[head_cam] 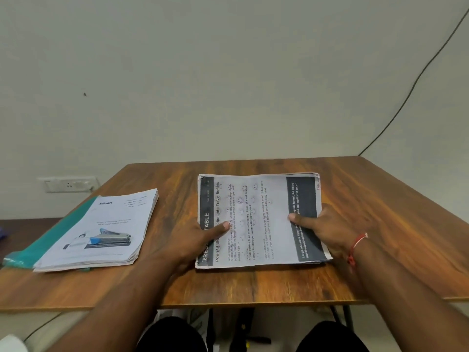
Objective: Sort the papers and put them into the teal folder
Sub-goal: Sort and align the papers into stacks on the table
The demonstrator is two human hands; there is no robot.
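Creased printed paper stack (261, 199) on grainy wooden table (177, 283), left hand (189, 243) and right hand (332, 226) pinching its edges

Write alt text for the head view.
A person's left hand and right hand hold a printed paper stack by its sides on a wooden table. Left of it, a second stack topped by a stapler lies on a teal folder.

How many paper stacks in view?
2. Left stack lies on the teal folder, stapler on top. Right stack, mid-table, is held by left hand and right hand. Folder may hide more.
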